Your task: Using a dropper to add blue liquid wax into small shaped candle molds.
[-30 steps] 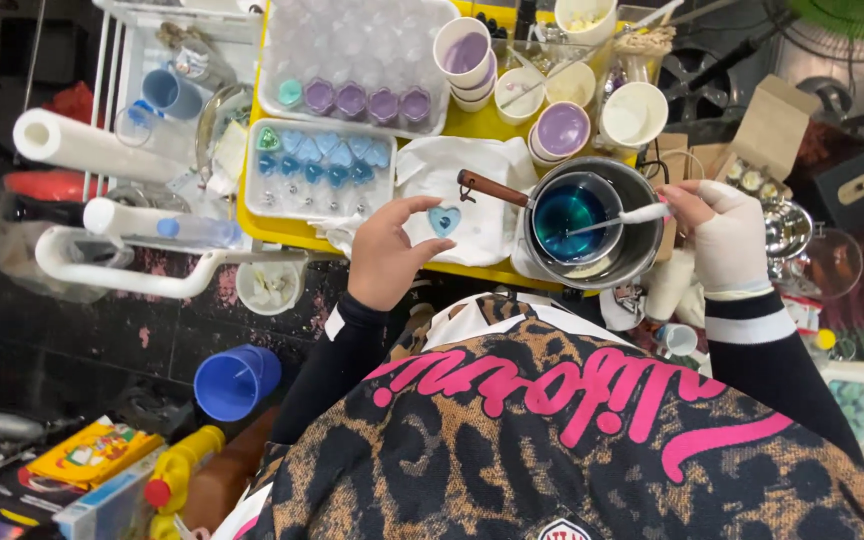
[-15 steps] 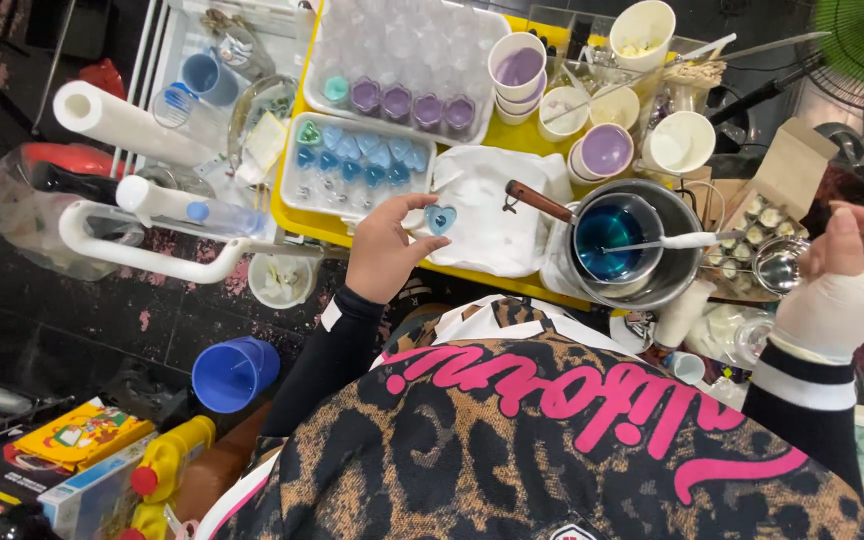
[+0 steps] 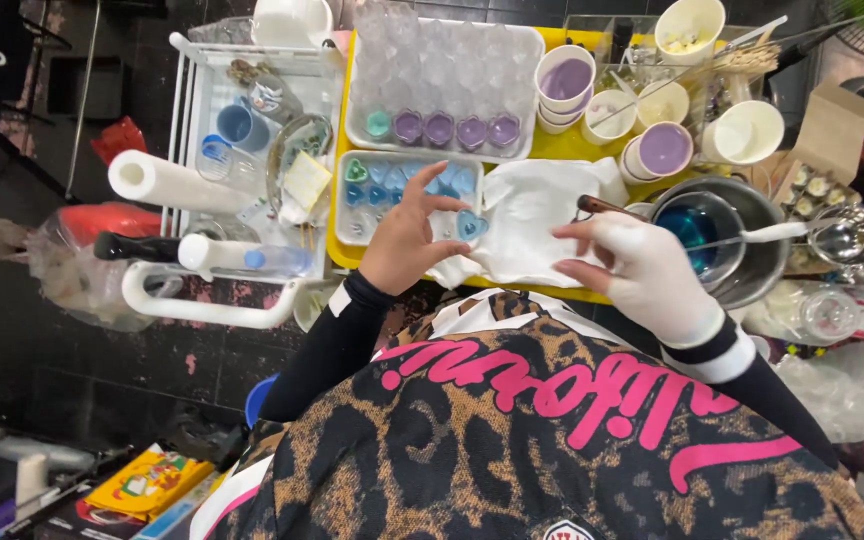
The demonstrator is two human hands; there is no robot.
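light: bright, even overhead; shadows: soft; focus: sharp; edges: wide-angle warp

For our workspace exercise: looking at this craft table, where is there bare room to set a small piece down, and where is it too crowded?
The white cloth is bare between the left hand, which holds a blue heart piece, and the right hand. A thin yellow table strip borders the purple-filled cups. Crowded: the mould trays, the cups and the pot of blue liquid.

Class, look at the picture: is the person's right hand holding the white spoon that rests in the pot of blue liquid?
No: the right hand hovers over the white cloth, apart from the spoon.
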